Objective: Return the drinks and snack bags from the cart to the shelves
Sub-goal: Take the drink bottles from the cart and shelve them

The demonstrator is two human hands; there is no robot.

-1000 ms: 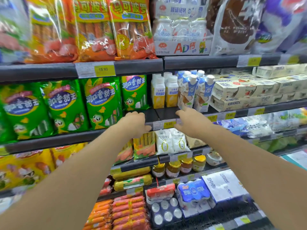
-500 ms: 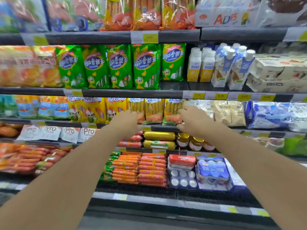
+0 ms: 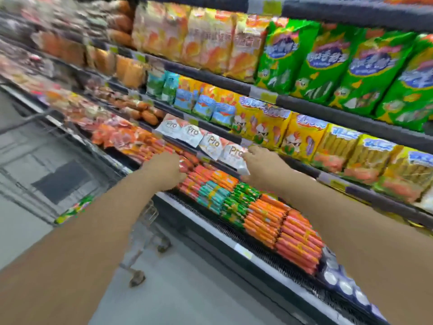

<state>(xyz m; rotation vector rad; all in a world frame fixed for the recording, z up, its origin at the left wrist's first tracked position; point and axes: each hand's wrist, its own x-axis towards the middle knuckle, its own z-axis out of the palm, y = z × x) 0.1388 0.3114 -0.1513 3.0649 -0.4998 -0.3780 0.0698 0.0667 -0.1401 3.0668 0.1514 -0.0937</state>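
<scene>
Since the earlier pic the view has swung left: the drink bottles & milk cartons are gone from sight, and a cart (image 3: 54,174) now shows at 9 o'clock.

Cart is grey wire, blurry, on the floor (image 3: 178,289) just beside the shelves (image 3: 316,109). One green & yellow snack bag (image 3: 75,208) shows at its near edge. Can't tell what else is in it. A cart wheel (image 3: 138,279) sits at 7 o'clock.

Both arms reach out to the middle of the pic. Left hand (image 3: 165,170) is at the centre, fingers curled loosely, nothing in it that I can see; it's over the red sausage sticks (image 3: 297,245) on the low shelf, can't tell if it touches them. Right hand (image 3: 262,164) is just right of it, fingers fairly straight, next to a white "Pro" pack (image 3: 233,153). Can't tell if it holds the pack or only touches it.

Around them: 3 more white "Pro" packs in a row going up to 11 o'clock. Yellow bags (image 3: 262,123) at 1 o'clock, green bags (image 3: 365,66) above them at 2 o'clock, orange bags (image 3: 201,41) at 12 o'clock. Teal & green sticks (image 3: 225,198) lie by the red ones at 5 o'clock. Far left shelves are too blurry to tell.
</scene>
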